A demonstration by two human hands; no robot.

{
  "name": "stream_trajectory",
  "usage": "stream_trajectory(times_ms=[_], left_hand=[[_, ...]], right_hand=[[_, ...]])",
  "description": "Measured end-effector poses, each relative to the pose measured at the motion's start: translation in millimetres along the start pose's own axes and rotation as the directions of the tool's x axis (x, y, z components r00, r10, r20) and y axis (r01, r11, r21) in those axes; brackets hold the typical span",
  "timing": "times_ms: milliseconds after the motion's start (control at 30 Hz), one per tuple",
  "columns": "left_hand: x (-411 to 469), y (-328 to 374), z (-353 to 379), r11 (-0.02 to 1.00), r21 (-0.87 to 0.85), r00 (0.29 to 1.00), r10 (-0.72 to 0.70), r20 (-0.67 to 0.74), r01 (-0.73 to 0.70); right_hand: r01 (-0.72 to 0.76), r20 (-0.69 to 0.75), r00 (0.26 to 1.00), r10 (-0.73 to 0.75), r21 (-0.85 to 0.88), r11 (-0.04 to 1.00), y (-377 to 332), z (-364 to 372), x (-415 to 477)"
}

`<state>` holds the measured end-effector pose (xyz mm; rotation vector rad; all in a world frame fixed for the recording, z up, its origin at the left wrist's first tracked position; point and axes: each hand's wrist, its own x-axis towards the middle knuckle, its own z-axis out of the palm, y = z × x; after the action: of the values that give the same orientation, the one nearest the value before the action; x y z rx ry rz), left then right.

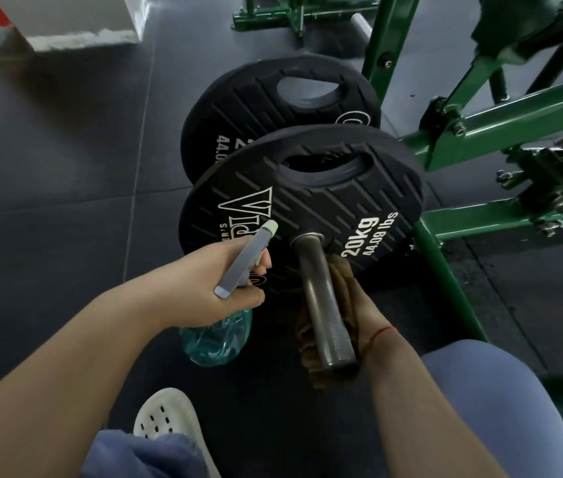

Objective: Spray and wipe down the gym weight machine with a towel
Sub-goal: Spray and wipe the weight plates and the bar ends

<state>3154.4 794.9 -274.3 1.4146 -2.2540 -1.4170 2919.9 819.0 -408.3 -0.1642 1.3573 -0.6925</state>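
A green weight machine [500, 125] carries a black 20 kg plate [314, 215] on a steel sleeve bar [318, 305] that points toward me. My left hand [224, 288] grips a spray bottle [214, 339] with a grey trigger head and teal liquid, its nozzle aimed at the plate. My right hand [366, 315] is under and beside the bar and holds a brown towel [311, 343] against it. Most of that hand is hidden by the bar and the towel.
A second black plate [273, 98] stands behind the first. Green frame tubes [445, 270] run along the right. A white block [76, 25] sits on the dark rubber floor at the back left. My white shoe [166, 419] and knee [493, 408] are close below.
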Motion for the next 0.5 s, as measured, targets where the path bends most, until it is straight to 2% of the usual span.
stream_trajectory(times_ms=[33, 100, 133, 200, 233, 300, 367, 433, 500], left_hand=[[1.2, 2.4, 0.3, 1.0, -0.001, 1.0, 0.004, -0.008, -0.004], [1.5, 4.7, -0.4, 1.0, -0.006, 0.999, 0.004, -0.042, -0.005], [1.5, 5.1, -0.9, 1.0, -0.015, 0.998, 0.0, -0.062, -0.001], [0.1, 4.1, -3.1, 1.0, -0.029, 0.995, -0.014, -0.099, 0.011], [-0.8, 4.0, -5.1, 0.999, -0.034, 0.993, -0.017, -0.12, 0.014], [-3.1, 5.8, -10.1, 0.998, -0.06, 0.987, -0.019, -0.157, 0.009], [-6.0, 7.0, -17.1, 0.996, -0.089, 0.977, -0.02, -0.212, 0.002], [-8.7, 8.4, -25.3, 0.994, -0.108, 0.965, -0.032, -0.262, 0.004], [-9.5, 10.0, -32.9, 0.993, -0.114, 0.957, -0.036, -0.289, 0.003]], right_hand=[[0.052, -0.091, 0.994, -0.054, -0.032, 0.998, -3.9, -0.3, -0.9], [0.127, -0.242, 0.948, -0.208, -0.313, 0.941, -9.7, 1.5, -11.0], [0.155, -0.281, 0.907, -0.315, -0.472, 0.868, -8.8, 0.5, -12.6], [0.212, -0.268, 0.81, -0.522, -0.696, 0.686, -3.4, 1.1, -16.3], [0.227, -0.227, 0.742, -0.631, -0.8, 0.555, 0.4, 7.8, -21.5], [0.18, -0.08, 0.597, -0.798, -0.956, 0.23, 7.5, 22.8, -24.2], [0.117, 0.139, 0.459, -0.878, -0.989, -0.095, 12.2, 35.4, -15.5], [0.098, 0.294, 0.413, -0.862, -0.955, -0.279, 5.6, 43.0, -6.8], [0.11, 0.39, 0.44, -0.809, -0.917, -0.383, -5.3, 43.8, 2.7]])
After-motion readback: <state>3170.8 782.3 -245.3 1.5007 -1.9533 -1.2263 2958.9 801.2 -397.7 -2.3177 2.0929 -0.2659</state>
